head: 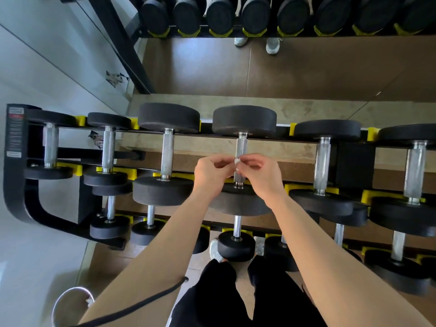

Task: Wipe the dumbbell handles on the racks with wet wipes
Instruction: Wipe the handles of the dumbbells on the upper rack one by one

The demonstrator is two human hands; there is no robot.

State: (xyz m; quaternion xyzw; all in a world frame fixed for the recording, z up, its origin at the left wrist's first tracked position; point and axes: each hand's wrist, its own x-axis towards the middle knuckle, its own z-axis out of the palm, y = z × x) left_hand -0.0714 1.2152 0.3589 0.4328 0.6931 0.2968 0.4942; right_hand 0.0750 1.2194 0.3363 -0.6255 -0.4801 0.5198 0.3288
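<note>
Left hand (212, 172) and right hand (264, 175) side by side, fingertips meeting on a small wet wipe (237, 160) pinched between them. Directly beneath the hands, the handle (242, 145) of a top-tier dumbbell, running away from the person; whether wipe and handle touch, unclear.

Left of the hands, on the same rack (14, 185), three more in a row: near dumbbell (168, 152), middle dumbbell (108, 149), end dumbbell (50, 147) beside the rack's end frame. Right of the hands, two more: first right dumbbell (322, 161), then far right dumbbell (414, 171).

Under the wrists and closer to the person, a lower tier with a small dumbbell (237, 232). Just left of that, a shoe (214, 251) on the floor. Beyond the hands, a ledge (306, 109), then a mirror (306, 67).
</note>
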